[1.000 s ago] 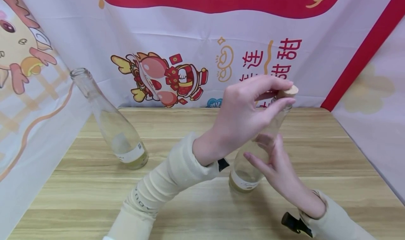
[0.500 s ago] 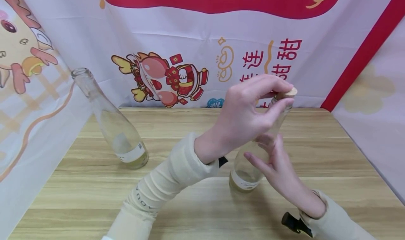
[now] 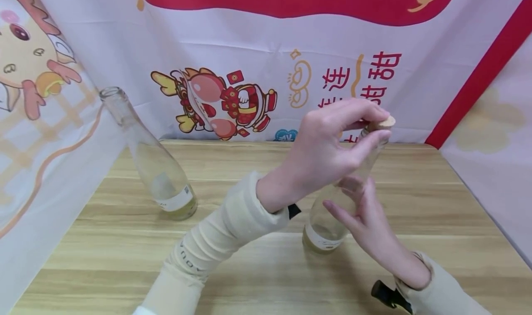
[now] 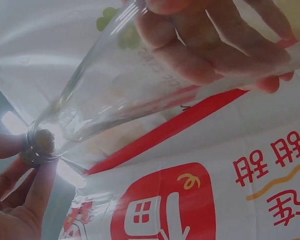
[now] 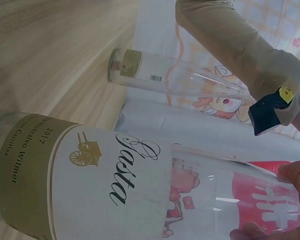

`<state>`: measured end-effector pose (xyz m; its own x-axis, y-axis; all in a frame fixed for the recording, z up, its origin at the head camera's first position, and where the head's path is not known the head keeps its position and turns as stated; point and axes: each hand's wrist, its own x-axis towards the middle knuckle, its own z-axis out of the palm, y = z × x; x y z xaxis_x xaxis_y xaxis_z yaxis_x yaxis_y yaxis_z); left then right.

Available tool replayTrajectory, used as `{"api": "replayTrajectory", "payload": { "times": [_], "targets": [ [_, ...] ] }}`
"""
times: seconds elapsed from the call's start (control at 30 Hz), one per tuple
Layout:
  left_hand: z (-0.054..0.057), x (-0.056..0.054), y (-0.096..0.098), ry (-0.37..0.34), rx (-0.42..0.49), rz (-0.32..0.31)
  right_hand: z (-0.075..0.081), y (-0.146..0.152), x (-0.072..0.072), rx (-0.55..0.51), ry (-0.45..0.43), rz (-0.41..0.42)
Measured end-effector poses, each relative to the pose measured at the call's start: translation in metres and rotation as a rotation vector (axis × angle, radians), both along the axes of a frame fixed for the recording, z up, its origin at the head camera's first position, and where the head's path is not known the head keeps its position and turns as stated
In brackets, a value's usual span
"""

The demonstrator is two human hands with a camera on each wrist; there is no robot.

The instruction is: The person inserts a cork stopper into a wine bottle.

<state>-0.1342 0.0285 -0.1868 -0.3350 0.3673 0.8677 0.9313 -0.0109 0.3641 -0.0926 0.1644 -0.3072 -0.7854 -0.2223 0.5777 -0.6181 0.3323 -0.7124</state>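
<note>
A clear glass wine bottle [image 3: 326,218] with a white and gold label stands upright on the wooden table. My right hand [image 3: 376,225] grips it around its upper body, thumb on the near side and fingers behind the glass. At the mouth, my left hand [image 3: 324,151] pinches a pale cork [image 3: 386,123] between thumb and fingers. Through the glass in the left wrist view, the cork's lower end [image 4: 44,141] shows inside the bottle neck. The label [image 5: 105,170] faces the right wrist camera.
A second clear bottle [image 3: 160,172], uncorked, stands at the left of the wooden table [image 3: 232,278]. Printed white cloth [image 3: 249,33] hangs behind the table and along both sides. Dark camera mounts [image 3: 390,296] are strapped at the wrists.
The cork sits slightly lower at the bottle mouth than a second ago, with the left hand still on it. The right hand keeps its hold; the head view has shifted slightly.
</note>
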Motion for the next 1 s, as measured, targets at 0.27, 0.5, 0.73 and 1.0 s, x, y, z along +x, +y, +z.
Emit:
{"api": "replayTrajectory", "payload": {
  "times": [0.27,0.5,0.73,1.0],
  "targets": [
    [-0.015,-0.005,-0.007,-0.161,-0.018,-0.034,0.000,-0.001,-0.001,0.003,0.014,0.004],
    [-0.049,-0.010,-0.022,-0.447,-0.078,-0.161,0.001,-0.001,-0.001,0.023,-0.010,-0.027],
    [-0.094,-0.014,-0.036,-0.543,-0.168,-0.201,0.001,-0.001,-0.001,0.016,-0.018,-0.024],
    [-0.141,-0.012,-0.039,-0.700,-0.322,-0.129,0.000,-0.002,-0.001,0.015,-0.013,-0.027]
  ]
}}
